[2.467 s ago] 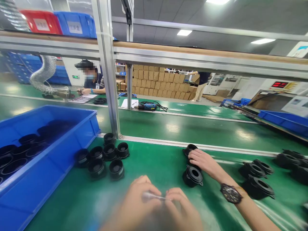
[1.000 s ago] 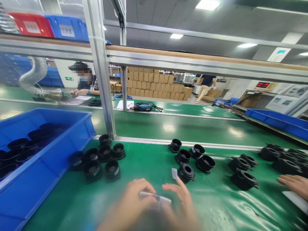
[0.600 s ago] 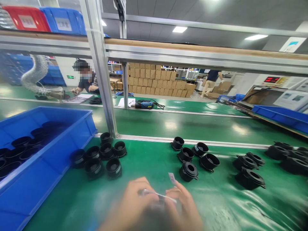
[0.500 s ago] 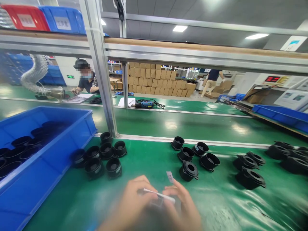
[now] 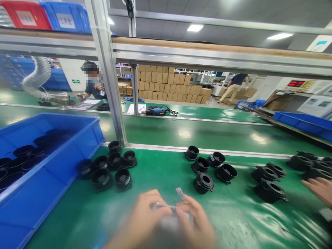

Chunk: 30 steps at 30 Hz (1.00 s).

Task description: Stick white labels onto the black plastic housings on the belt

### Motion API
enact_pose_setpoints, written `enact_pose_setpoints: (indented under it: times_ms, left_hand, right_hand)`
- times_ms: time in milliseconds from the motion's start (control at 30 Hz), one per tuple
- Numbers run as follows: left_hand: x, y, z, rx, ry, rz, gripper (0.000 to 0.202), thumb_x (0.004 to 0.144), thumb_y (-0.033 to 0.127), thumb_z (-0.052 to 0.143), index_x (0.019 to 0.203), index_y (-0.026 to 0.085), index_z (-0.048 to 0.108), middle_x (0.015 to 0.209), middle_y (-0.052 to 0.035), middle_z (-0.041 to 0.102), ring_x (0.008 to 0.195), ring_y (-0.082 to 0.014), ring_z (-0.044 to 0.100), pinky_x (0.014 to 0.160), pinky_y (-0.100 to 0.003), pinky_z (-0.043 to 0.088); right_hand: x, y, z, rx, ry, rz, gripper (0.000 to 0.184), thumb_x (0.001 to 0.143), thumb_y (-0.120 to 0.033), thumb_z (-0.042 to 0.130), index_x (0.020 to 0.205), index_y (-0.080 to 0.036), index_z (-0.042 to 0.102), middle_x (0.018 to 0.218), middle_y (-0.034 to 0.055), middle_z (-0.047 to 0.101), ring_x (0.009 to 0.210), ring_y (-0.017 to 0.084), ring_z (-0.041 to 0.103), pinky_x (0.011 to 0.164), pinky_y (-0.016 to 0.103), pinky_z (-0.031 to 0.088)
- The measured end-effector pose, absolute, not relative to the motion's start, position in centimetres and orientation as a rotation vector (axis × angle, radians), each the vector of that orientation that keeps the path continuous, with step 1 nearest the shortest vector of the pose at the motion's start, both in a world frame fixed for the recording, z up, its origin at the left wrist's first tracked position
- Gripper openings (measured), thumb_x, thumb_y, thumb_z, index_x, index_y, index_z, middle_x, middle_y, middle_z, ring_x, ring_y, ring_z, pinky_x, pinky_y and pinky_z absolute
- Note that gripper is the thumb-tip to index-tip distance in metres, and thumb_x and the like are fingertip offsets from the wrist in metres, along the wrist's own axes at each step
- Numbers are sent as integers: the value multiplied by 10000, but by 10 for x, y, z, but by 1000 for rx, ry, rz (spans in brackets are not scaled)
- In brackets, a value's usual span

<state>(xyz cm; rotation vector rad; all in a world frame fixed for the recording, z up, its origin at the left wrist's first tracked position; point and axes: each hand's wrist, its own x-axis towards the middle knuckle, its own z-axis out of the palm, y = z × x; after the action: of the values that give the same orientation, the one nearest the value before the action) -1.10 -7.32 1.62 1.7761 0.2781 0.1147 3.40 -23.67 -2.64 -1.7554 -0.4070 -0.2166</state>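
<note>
My left hand (image 5: 145, 218) and my right hand (image 5: 195, 221) meet at the bottom centre, both blurred, fingers pinched on a thin white strip of labels (image 5: 167, 209). A small white label (image 5: 179, 192) sticks up from my right fingertips. Just beyond them, a group of black round plastic parts (image 5: 203, 182) stands on the green mat (image 5: 166, 173). Another cluster of black parts (image 5: 114, 169) lies to the left of my hands.
A blue bin (image 5: 49, 162) with several black parts sits at left. More black flanged parts (image 5: 269, 190) lie at right, where another person's hand (image 5: 317, 188) reaches in. An aluminium post (image 5: 109, 79) rises behind. A seated person works at the far bench.
My hands stay together on the strip, the label now peeled slightly lower and left. Another person's hand has come back in at the right edge.
</note>
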Motion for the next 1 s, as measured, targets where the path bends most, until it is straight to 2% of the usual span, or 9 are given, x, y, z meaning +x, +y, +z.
enact_pose_setpoints:
  times_ms: [167, 400, 533, 700, 767, 900, 1000]
  left_hand:
    - [-11, -73, 15, 1763, 279, 103, 126, 746, 285, 737, 665, 188, 738, 723, 9, 594, 738, -139, 557, 713, -263, 357]
    - [-11, -73, 17, 1857, 245, 74, 77, 747, 257, 743, 686, 215, 764, 726, 8, 607, 790, -153, 568, 724, -261, 352]
    - [-11, -71, 12, 1867, 260, 33, 135, 752, 306, 747, 665, 203, 744, 728, 17, 589, 739, -140, 554, 678, -255, 343]
    - [-10, -71, 6, 1883, 293, 9, 253, 741, 307, 727, 553, 169, 630, 666, 30, 489, 687, -125, 488, 662, -244, 329]
    - [-11, -70, 5, 1887, 273, 18, 253, 741, 308, 714, 549, 172, 621, 661, 27, 478, 684, -129, 474, 662, -245, 330]
    - [-11, -71, 5, 1923, 182, 15, 279, 799, 381, 646, 593, 193, 642, 688, 8, 514, 716, -153, 494, 697, -255, 360]
    - [-9, -71, 6, 1901, 114, 48, 312, 830, 420, 607, 623, 188, 637, 724, -9, 559, 746, -167, 507, 720, -267, 360]
  right_hand:
    - [33, -239, -19, -1793, -421, -184, 317, 943, -472, 544, 1212, -306, 554, 955, -26, 706, 973, 191, 649, 954, 277, 503]
    - [38, -248, -26, -1842, -553, -213, 272, 914, -270, 552, 1185, -287, 531, 799, -45, 657, 835, 177, 655, 923, 293, 529]
    - [48, -251, -32, -1896, -787, -451, 324, 917, -211, 570, 1234, -254, 517, 798, -31, 679, 897, 198, 670, 938, 351, 512]
    - [53, -250, -35, -1828, -1006, -957, 288, 842, -62, 575, 1054, -256, 569, 761, -47, 691, 719, 165, 677, 888, 396, 480]
    - [52, -251, -39, -1799, -990, -1046, 269, 820, -75, 601, 983, -285, 557, 751, -59, 697, 688, 168, 684, 814, 391, 499]
    - [48, -255, -50, -1771, -907, -1091, 143, 828, -232, 666, 861, -285, 538, 666, -53, 660, 603, 184, 665, 685, 375, 536]
    - [48, -258, -52, -1779, -745, -1078, 115, 876, -231, 633, 941, -266, 545, 715, -23, 658, 662, 200, 674, 713, 393, 552]
